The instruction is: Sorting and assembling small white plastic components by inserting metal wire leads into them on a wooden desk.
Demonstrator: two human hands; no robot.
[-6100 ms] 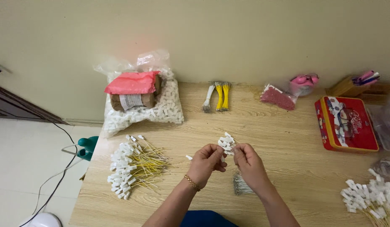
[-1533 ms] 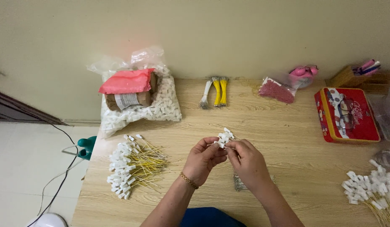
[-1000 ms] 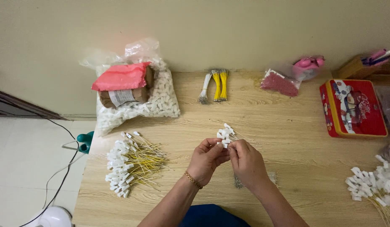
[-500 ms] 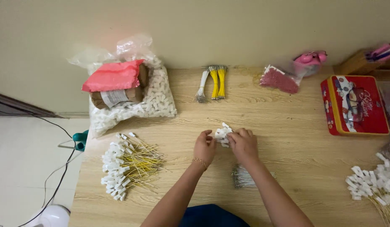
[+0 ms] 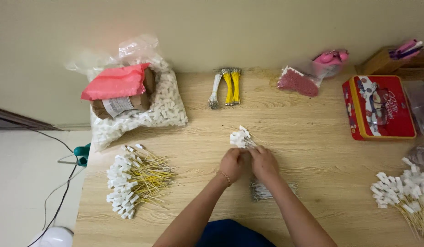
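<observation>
Pinching a small bunch of white-tagged wires [image 5: 241,138] between left hand [image 5: 231,163] and right hand [image 5: 263,162], both closed on it; likely light, springy, best gripped just below the tags

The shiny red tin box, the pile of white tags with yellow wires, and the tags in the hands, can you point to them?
Red rectangular tin box [image 5: 380,108], head view, middle of the lid.
Pile of white tags with yellow wires [image 5: 135,179], head view, centre of the pile.
Small bunch of white tags [image 5: 240,137], head view, the tag ends above the fingers.

Both hands [image 5: 248,162] pinch white tag bundle [image 5: 240,137] over table [image 5: 312,119].
</observation>
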